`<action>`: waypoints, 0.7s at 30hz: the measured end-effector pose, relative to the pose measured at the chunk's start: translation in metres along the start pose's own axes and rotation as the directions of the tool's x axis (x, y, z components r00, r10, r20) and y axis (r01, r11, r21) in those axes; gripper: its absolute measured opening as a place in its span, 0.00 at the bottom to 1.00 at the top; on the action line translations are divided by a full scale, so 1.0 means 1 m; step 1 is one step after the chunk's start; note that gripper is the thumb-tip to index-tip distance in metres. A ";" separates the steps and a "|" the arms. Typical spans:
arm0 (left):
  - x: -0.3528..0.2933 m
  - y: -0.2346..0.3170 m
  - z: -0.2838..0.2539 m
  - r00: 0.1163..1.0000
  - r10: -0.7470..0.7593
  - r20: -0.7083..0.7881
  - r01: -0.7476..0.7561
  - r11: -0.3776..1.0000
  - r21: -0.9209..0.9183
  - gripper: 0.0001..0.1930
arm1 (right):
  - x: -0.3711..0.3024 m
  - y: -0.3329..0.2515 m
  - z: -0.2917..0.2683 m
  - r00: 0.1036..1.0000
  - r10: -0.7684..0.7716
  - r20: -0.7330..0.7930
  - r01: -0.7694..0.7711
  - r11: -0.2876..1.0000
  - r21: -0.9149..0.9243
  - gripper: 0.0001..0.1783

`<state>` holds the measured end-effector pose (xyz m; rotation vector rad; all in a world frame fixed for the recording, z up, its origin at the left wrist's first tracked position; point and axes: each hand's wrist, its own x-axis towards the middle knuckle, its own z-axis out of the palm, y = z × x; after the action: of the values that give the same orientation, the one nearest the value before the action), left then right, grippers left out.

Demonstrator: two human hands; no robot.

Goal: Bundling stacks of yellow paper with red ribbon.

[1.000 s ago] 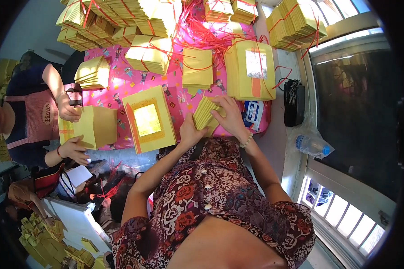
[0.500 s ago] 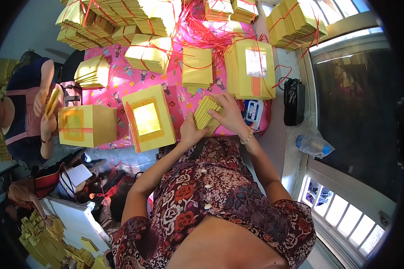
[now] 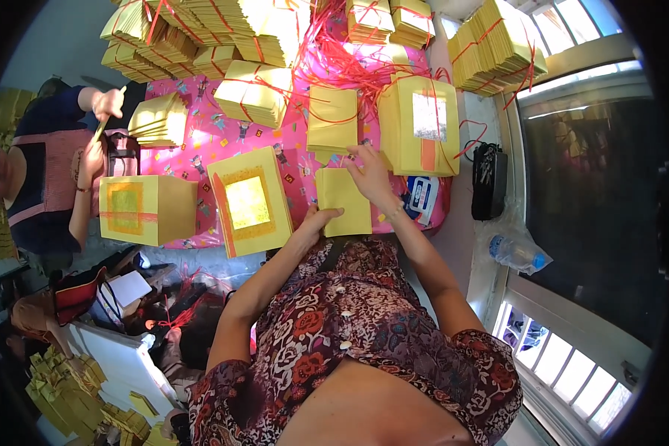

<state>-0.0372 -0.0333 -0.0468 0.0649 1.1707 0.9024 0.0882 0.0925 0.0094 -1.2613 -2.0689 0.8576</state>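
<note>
A stack of yellow paper sheets (image 3: 347, 204) lies squared up at the near edge of the pink table, in front of my body. My left hand (image 3: 317, 222) grips its left side, thumb flat on the top sheet and the other fingers mostly hidden. Over the far right corner of that stack is my right hand (image 3: 372, 178), its fingers stretched away from me and apart, with nothing visible in them. Just beyond the fingertips lies another yellow stack (image 3: 333, 119), with a red string (image 3: 334, 117) across it.
Large yellow stacks with printed squares stand left (image 3: 254, 199) and right (image 3: 421, 126). A pile of red string (image 3: 334, 63) and tied bundles (image 3: 256, 93) fill the far side. A blue-and-white package (image 3: 421, 197) sits at right. At left, a co-worker (image 3: 48, 178) handles yellow paper.
The fanned, tilted stack now lies flat and squared. My right hand has left its top and moved slightly away from me. The co-worker's one hand has risen.
</note>
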 end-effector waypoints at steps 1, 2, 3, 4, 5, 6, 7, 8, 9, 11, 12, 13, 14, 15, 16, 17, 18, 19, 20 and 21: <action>0.006 -0.003 -0.004 1.000 0.009 0.013 -0.009 1.000 -0.017 0.32 | 0.008 0.001 0.006 1.000 -0.017 0.006 0.017 0.999 -0.043 0.16; 0.011 -0.005 -0.009 0.999 0.018 0.026 -0.017 0.999 -0.033 0.32 | 0.017 0.002 0.012 0.999 -0.034 0.012 0.035 0.996 -0.087 0.16; 0.015 -0.003 -0.010 0.999 0.018 0.028 -0.017 0.999 -0.032 0.32 | 0.027 0.003 0.018 0.999 -0.033 0.010 0.034 0.996 -0.088 0.16; 0.018 0.001 -0.010 0.998 -0.031 0.051 0.032 0.999 -0.006 0.31 | 0.036 0.002 0.023 0.995 -0.093 0.034 0.097 0.980 -0.174 0.17; 0.020 0.004 -0.010 0.994 -0.081 0.073 0.080 0.997 0.022 0.30 | 0.044 0.001 0.028 0.987 -0.149 0.062 0.160 0.953 -0.257 0.19; 0.024 0.004 -0.012 0.994 -0.079 0.072 0.078 0.997 0.023 0.30 | 0.051 0.000 0.034 0.987 -0.150 0.060 0.161 0.953 -0.256 0.19; 0.030 0.001 -0.018 0.993 -0.092 0.078 0.090 0.995 0.039 0.32 | 0.058 -0.003 0.039 0.978 -0.190 0.089 0.207 0.939 -0.275 0.20; 0.037 -0.002 -0.022 0.991 -0.105 0.084 0.101 0.993 0.056 0.33 | 0.063 -0.005 0.043 0.967 -0.227 0.117 0.252 0.922 -0.292 0.21; 0.048 -0.011 -0.030 0.992 -0.098 0.079 0.094 0.994 0.052 0.33 | 0.066 -0.007 0.047 0.965 -0.235 0.120 0.261 0.922 -0.288 0.21; 0.065 -0.030 -0.044 0.998 -0.061 -0.008 0.062 0.986 0.154 0.42 | 0.070 -0.013 0.054 0.949 -0.196 0.246 0.290 0.845 -0.450 0.23; 0.063 -0.029 -0.040 0.998 -0.061 -0.005 0.061 0.985 0.161 0.42 | 0.071 -0.007 0.055 0.951 -0.194 0.239 0.286 0.845 -0.452 0.23; 0.059 -0.031 -0.035 0.991 -0.004 -0.136 0.043 0.958 0.282 0.45 | 0.071 -0.002 0.056 0.946 -0.214 0.244 0.305 0.845 -0.440 0.23; 0.056 -0.032 -0.030 0.964 0.069 -0.257 0.041 0.916 0.400 0.48 | 0.071 0.002 0.058 0.940 -0.234 0.249 0.324 0.844 -0.427 0.23; 0.043 -0.024 -0.015 0.966 0.066 -0.252 0.044 0.912 0.409 0.48 | 0.070 0.009 0.057 0.944 -0.227 0.241 0.313 0.847 -0.430 0.23; 0.022 -0.009 0.009 0.920 0.216 -0.326 0.027 0.797 0.604 0.47 | 0.069 0.019 0.054 0.945 -0.235 0.226 0.312 0.853 -0.419 0.23; 0.008 0.002 0.021 0.850 0.380 -0.363 0.038 0.644 0.764 0.46 | 0.069 0.021 0.052 0.944 -0.252 0.215 0.321 0.858 -0.402 0.23; 0.009 0.004 0.018 0.847 0.382 -0.369 0.042 0.645 0.763 0.46 | 0.068 0.018 0.052 0.942 -0.256 0.217 0.325 0.859 -0.396 0.23; 0.012 0.009 0.016 0.757 0.601 -0.257 -0.151 0.543 0.826 0.41 | 0.068 0.015 0.051 0.940 -0.259 0.222 0.327 0.868 -0.373 0.22; 0.018 0.015 0.014 0.614 0.779 -0.127 -0.319 0.392 0.863 0.36 | 0.068 0.014 0.050 0.940 -0.259 0.224 0.325 0.878 -0.350 0.22; 0.027 0.028 0.011 0.596 0.794 -0.118 -0.400 0.421 0.814 0.31 | 0.068 0.013 0.049 0.941 -0.256 0.221 0.322 0.880 -0.349 0.22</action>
<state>-0.0415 0.0064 -0.0490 1.0789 2.0364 1.0772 0.0326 0.1479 -0.0225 -1.0462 -2.5730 0.4479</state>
